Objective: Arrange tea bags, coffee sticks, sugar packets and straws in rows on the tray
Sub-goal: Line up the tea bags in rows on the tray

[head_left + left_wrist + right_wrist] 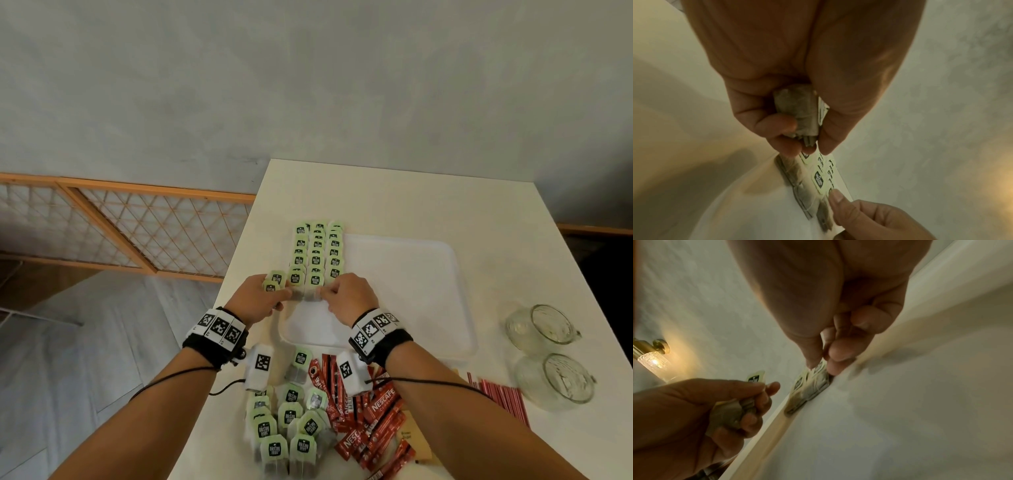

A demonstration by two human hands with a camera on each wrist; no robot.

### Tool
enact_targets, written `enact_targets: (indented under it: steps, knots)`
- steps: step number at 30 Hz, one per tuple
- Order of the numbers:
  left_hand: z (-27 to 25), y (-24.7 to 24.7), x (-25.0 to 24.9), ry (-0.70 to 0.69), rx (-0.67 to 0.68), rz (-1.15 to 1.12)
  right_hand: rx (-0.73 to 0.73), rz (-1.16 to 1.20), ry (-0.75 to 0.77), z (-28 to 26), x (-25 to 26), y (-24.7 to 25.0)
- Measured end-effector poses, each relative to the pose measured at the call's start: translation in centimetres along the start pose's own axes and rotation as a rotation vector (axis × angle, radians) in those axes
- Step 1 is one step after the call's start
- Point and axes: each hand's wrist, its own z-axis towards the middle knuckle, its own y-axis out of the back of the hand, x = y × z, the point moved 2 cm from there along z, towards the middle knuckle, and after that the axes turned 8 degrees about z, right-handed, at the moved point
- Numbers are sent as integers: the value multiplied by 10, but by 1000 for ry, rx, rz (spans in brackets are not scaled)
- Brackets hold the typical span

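Fingertips of the right hand pinch the near edge of a tea bag at the front of the middle row, the grip pressed together so the bag can be nudged square with its neighbours. The left hand curls around a small reserve of tea bags, two green tags fanned above its knuckles; the left wrist view shows thumb and fingers closed on the grey pouches, apparently kept close so the next bag can be fed across without reaching back to the pile.

Three rows of tea bags run away from the person along the left edge of the white tray, each bag overlapping the one behind so that only the green tags show. That shingling seems meant to save room and keep the labels readable. Most of the tray to the right of them lies bare, presumably reserved for the other items.

On the surface nearer the person, a loose heap of unsorted tea bags sits beside a scatter of red coffee sticks, both within easy reach of either hand. Brown sugar packets are partly hidden under the sticks, and red-striped straws lie to the right of the forearm. Two glass cups lie on their sides further right, apart from the tray. Judging by the layout, the tea stage is well advanced and the other three kinds are not yet started.
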Motion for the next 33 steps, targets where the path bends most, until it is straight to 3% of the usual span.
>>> enact_targets:
  steps: [7, 13, 25, 30, 33]
  knots:
    - [11, 0, -6, -66, -110, 237, -87, 59, -73, 4, -12, 19]
    - [22, -5, -18, -75, -135, 300, -57, 78, 17, 15, -16, 2]
    - [30, -1, -15, -72, -133, 204, -17, 73, 55, 30, -16, 7]
    - [30, 2, -14, -47, -54, 35, -68, 130, -32, 28, -18, 15]
    - [22, 1, -18, -106, 40, -24, -94, 216, 35, 22, -11, 17]
